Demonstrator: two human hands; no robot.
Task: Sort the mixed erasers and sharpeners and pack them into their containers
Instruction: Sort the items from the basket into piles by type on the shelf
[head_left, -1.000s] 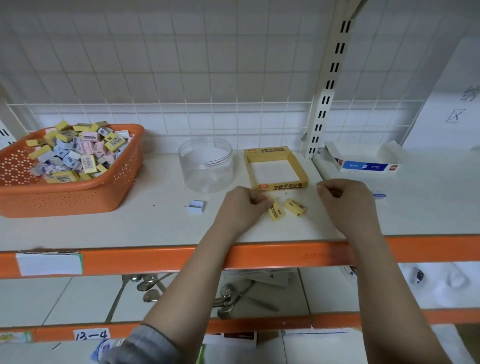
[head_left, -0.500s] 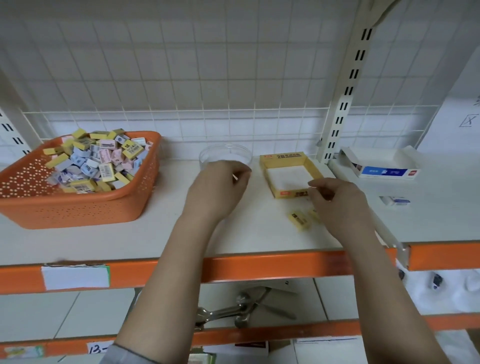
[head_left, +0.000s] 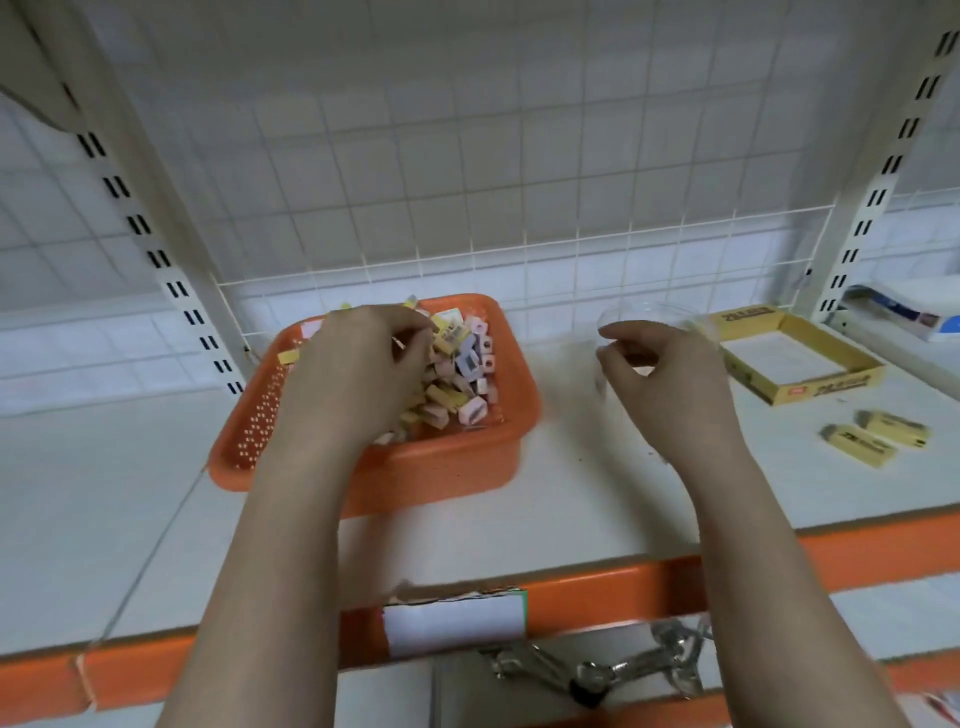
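- Orange basket (head_left: 457, 457) of mixed erasers and sharpeners (head_left: 457, 364) lies under the left hand (head_left: 353, 374), whose curled fingers dig in; whether they grip a piece I cannot tell
- Right hand (head_left: 670, 379) hovers loosely curled, holding nothing, before the clear jar (head_left: 649, 312); a careless swing could tip it
- 2 yellow erasers (head_left: 872, 436) right of that hand sit outside the yellow box (head_left: 800, 358); easily forgotten
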